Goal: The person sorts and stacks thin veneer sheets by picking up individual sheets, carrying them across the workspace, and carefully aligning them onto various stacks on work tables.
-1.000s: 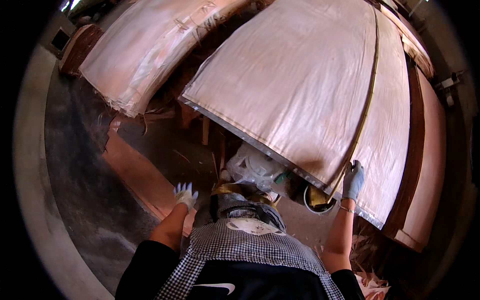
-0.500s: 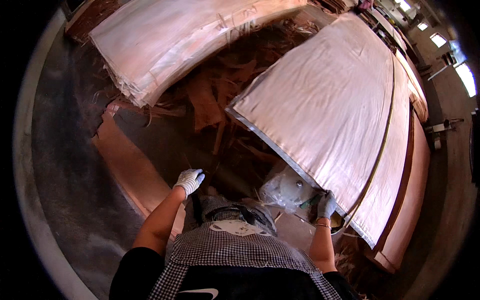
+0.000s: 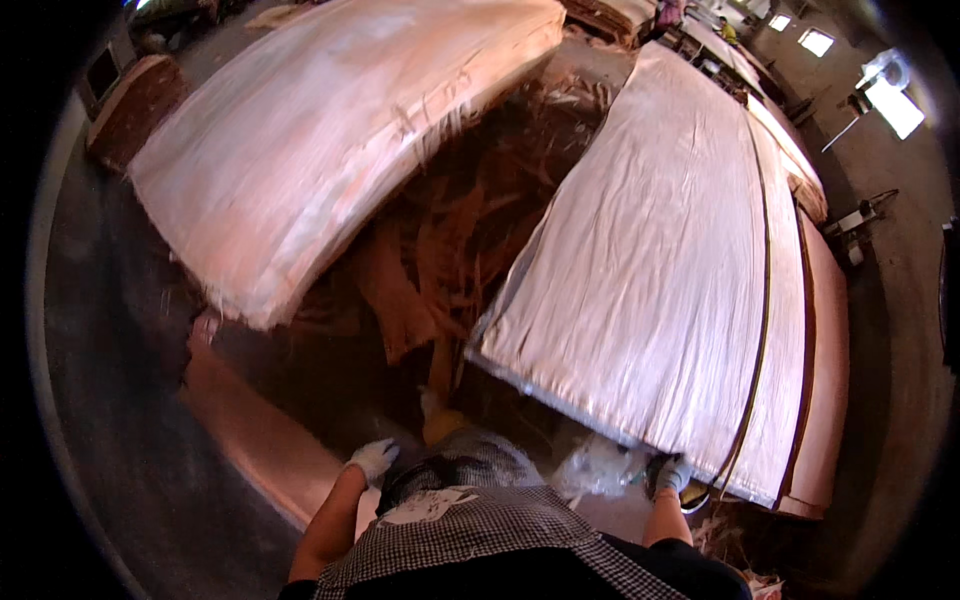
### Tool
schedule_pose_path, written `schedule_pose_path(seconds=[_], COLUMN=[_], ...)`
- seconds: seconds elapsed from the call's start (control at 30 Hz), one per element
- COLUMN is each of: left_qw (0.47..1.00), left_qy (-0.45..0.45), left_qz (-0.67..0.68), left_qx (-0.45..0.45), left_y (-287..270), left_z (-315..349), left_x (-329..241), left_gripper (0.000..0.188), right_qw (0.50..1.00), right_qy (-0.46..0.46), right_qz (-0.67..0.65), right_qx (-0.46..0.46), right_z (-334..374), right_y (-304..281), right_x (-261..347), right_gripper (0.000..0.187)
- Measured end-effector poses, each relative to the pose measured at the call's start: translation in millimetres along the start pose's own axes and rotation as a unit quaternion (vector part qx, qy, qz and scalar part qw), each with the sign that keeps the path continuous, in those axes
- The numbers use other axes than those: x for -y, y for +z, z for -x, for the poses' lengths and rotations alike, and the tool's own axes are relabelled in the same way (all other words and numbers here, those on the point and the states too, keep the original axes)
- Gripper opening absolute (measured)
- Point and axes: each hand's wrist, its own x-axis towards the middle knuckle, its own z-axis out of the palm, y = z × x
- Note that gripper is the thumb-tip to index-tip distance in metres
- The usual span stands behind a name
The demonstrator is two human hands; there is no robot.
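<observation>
My left hand, in a pale knit glove, hangs free beside my checked apron. Its fingers are loosely extended and nothing shows in them. On the right, my gloved right hand is closed at the near edge of a large stack of pale wood veneer sheets. Its fingertips are partly hidden and dark there, so what they grip cannot be made out. Crumpled clear plastic lies just left of that hand, under the stack's edge.
A second thick veneer stack stands at the far left. Torn veneer scraps litter the floor between the stacks. One long veneer strip lies on the left. Narrower stacked sheets line the right side. Another person is far back.
My view has shifted, and both stacks appear lower in it. My right hand stays at the near edge of the right stack. My left hand still hangs at my side.
</observation>
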Motion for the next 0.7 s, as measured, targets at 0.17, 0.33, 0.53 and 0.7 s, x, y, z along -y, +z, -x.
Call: schedule_pose_path(seconds=[0.17, 0.33, 0.53, 0.7], left_qw=[0.995, 0.989, 0.968, 0.980], left_qy=[-0.067, -0.095, -0.103, -0.031], left_qz=[-0.044, -0.102, -0.210, -0.190], left_qx=[0.062, 0.053, 0.092, 0.044], left_y=[-64.5, -107.0, -244.7, -414.9], left_z=[-62.4, -106.6, -213.1, -326.3], left_x=[88.9, 184.2, 167.0, 42.5], left_gripper=[0.047, 0.044, 0.048, 0.048], right_qw=[0.981, 0.986, 0.969, 0.993], right_qy=[0.149, -0.117, -0.220, -0.066], right_qz=[-0.032, -0.111, -0.105, -0.067], right_qx=[-0.120, -0.042, 0.037, 0.067], right_z=[-57.6, -111.1, -140.3, -110.5], right_y=[2.6, -22.0, 41.2, 47.0], right_x=[37.1, 311.2, 490.4, 531.7], right_gripper=[0.025, 0.031, 0.026, 0.029])
